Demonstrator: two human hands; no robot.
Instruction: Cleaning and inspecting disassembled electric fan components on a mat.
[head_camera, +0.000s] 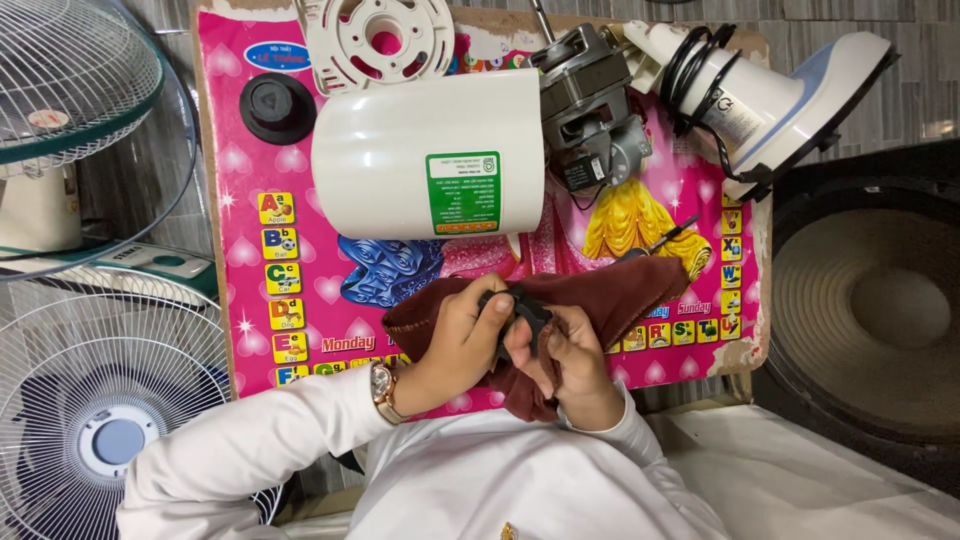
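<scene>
1. Landmark: white cylindrical motor cover (428, 155), lying on its side on the pink alphabet mat (300, 290).
2. Both hands work just below the cover, at the mat's near edge. Left hand (462, 340) and right hand (572, 362) are closed together around a small black part (522, 312), with a maroon cloth (620, 290) bunched under and around it.
3. Grip state: left fingers curl over the top of the black part; right fingers clamp it from below through the cloth. Neither hand is open.
4. Step in hand, as judged: wiping or cleaning the black part with the cloth, held clear of the mat.
5. Next move likely calls for turning the part within the cloth while keeping the pinch firm; the part's exact shape is too hidden to tell.
6. Right of the cover: bare fan motor (585, 105), touching it. Further right: fan base with coiled black cord (770, 95).
7. Left of the cover: black round knob (277, 103). Above it: white mounting plate (378, 38).
</scene>
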